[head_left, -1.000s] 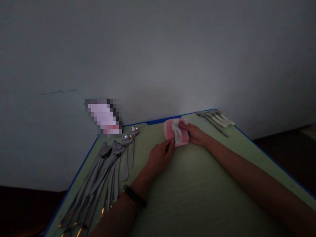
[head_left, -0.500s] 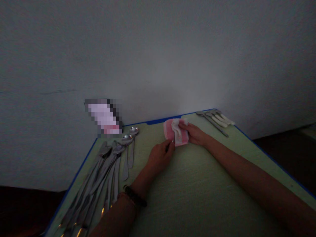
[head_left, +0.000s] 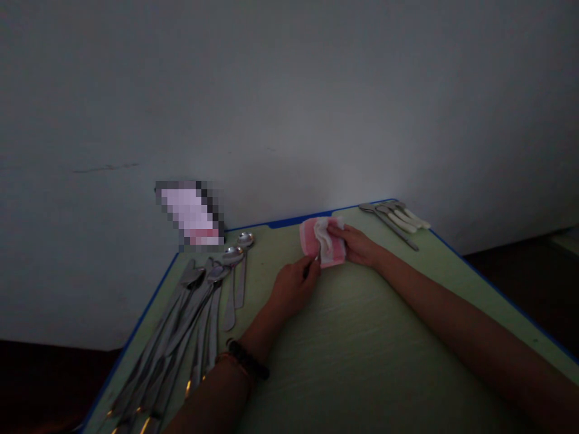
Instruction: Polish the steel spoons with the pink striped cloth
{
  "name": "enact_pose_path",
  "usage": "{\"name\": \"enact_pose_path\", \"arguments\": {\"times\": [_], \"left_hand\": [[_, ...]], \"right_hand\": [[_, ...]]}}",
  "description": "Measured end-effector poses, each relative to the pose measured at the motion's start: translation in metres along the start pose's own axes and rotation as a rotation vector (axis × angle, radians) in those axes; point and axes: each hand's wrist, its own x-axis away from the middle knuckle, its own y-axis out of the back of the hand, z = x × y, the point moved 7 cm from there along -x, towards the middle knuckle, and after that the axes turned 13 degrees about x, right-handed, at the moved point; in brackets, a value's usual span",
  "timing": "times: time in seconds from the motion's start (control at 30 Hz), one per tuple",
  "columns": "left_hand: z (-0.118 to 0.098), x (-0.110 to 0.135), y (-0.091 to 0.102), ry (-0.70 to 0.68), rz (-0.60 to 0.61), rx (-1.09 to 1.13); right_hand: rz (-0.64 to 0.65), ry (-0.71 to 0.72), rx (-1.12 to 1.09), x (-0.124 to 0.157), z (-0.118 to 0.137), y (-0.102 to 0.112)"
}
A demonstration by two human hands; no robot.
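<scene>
At the near left of the green, blue-edged tabletop [head_left: 362,361], a loose heap of metal cutlery [head_left: 169,343] lay lengthwise, its near ends glinting gold. A dark beaded bracelet [head_left: 248,360] circled the left wrist beside it. Beyond, the left hand [head_left: 293,286] was curled closed around a slim utensil [head_left: 318,254], mostly hidden, its metal showing against a pink-and-white cloth [head_left: 310,237]. The right hand [head_left: 357,244] pinched that folded cloth from the other side, above the far half of the tabletop. Left of the hands lay two spoons, one nearer [head_left: 230,289], one farther [head_left: 242,274]. At the far right corner, white-handled utensils [head_left: 402,223] lay beside an all-metal one [head_left: 393,229]. A pixelated object [head_left: 185,208] leaned near the wall [head_left: 289,90].
</scene>
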Motion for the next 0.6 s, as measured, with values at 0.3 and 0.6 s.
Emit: {"name": "enact_pose_path", "arguments": {"times": [0.3,0.6], "left_hand": [[0.0004,-0.0006,0.0006,0.026,0.014,0.007],[0.0022,-0.0008,0.0005,0.09,0.029,0.034]], "right_hand": [[0.004,0.023,-0.017,-0.0038,-0.0037,0.0012],[0.052,0.026,-0.12,-0.005,0.0038,-0.0049]]}}
